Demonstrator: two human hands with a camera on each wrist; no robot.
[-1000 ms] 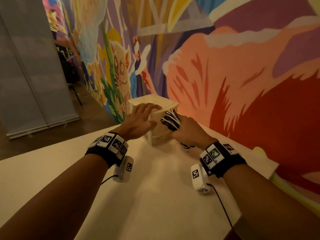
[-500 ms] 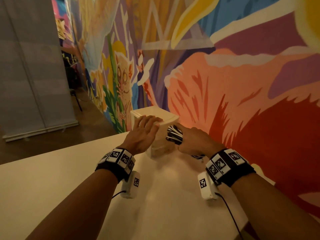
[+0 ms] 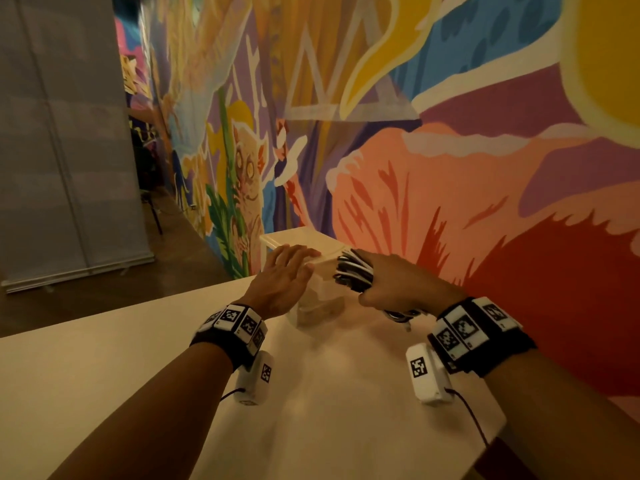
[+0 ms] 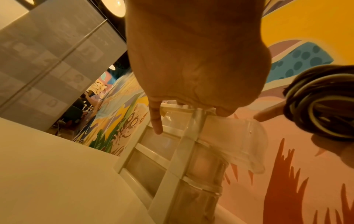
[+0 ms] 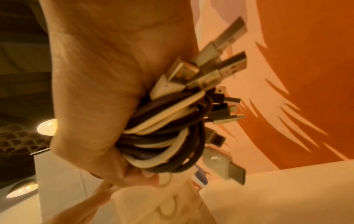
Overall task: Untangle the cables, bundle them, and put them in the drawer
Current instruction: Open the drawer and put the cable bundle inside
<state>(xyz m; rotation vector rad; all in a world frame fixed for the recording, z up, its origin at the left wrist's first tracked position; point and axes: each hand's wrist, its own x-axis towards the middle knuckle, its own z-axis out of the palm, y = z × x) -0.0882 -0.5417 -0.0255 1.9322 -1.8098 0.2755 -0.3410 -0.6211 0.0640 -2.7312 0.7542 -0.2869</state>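
A painted mural fills the wall ahead of me and to my right, with an orange-red shape, yellow and blue patches and a wide-eyed animal figure among green leaves. To my left stands a grey roll-up banner on the brown floor. Round ceiling lamps glow overhead.

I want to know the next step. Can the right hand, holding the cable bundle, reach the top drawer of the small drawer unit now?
Probably yes. The right hand grips the cable bundle just beside the drawer unit, with nothing between them. The left hand rests on the unit's top. Whether the top drawer is open enough is unclear.
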